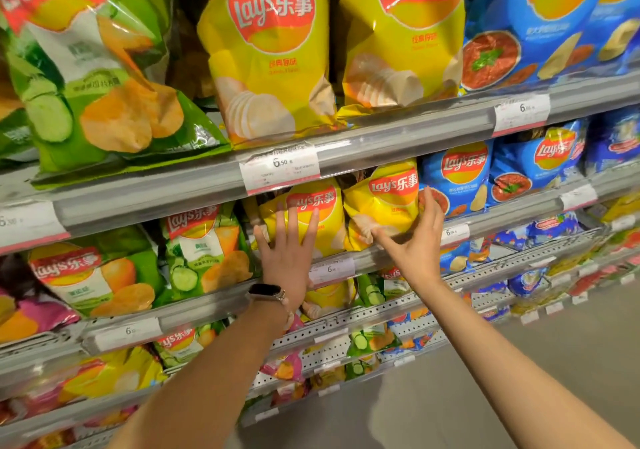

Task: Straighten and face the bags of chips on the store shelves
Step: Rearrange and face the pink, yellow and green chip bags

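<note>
Reaching up to the second shelf, I have both hands on the yellow Lay's bags; my left hand (287, 251) lies flat against the front of the left yellow bag (304, 216), fingers straight and spread, palm pressed to the lower half of the pack, the fingertips just reaching the red logo; nothing is gripped there. My right hand (417, 237) is on the right yellow bag (382, 199), which stands just beside the first and tilts a little; the thumb crosses its lower front while the fingers run up its right edge, between it and the neighbouring blue bag (457, 178), so the hand clasps that bag from the side. Both yellow bags stand upright behind the grey shelf rail (363, 261), logos facing me, directly under the price tag (280, 168) of the shelf above. A dark watch (266, 291) sits on my left wrist. To the left of my left hand stands a green cucumber bag (207, 247), near but not touched; above, larger yellow bags (273, 53) face forward on the upper shelf.
</note>
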The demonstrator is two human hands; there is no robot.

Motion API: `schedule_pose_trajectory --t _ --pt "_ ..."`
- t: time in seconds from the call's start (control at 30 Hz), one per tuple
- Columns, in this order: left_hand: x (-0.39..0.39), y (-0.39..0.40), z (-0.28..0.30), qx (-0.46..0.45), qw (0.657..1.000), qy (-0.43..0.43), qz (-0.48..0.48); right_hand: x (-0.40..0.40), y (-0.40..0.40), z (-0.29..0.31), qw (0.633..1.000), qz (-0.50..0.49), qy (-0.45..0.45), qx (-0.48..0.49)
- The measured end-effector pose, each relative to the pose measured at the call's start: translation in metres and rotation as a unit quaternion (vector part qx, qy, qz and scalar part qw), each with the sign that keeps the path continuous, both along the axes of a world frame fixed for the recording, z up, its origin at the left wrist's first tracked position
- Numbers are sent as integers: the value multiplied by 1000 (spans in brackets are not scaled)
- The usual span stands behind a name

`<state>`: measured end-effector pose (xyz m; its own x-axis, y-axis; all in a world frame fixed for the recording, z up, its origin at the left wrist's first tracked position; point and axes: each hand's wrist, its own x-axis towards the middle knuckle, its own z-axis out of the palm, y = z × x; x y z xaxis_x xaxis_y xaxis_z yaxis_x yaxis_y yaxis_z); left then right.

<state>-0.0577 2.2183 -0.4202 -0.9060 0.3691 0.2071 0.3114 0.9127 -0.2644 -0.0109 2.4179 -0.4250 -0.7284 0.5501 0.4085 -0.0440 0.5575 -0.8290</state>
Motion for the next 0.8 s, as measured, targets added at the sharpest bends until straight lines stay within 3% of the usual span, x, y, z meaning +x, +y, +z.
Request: schedule_pose_trajectory --t 0.17,0.37,0.5,0.67,0.8 --pt "-3 -5 -9 15 999 25 -20 -8 -4 -8 999 10 8 37" --pt "2 -1 -15 23 994 109 -7 -15 1 -24 999 16 30 38" --pt "13 -4 -32 48 981 178 -56 -16 1 -36 997 7 70 17" --pt "53 7 -85 142 959 171 -177 0 6 -58 992 8 123 19" --pt "71 14 -142 175 960 74 -206 20 13 -105 993 -2 121 12"
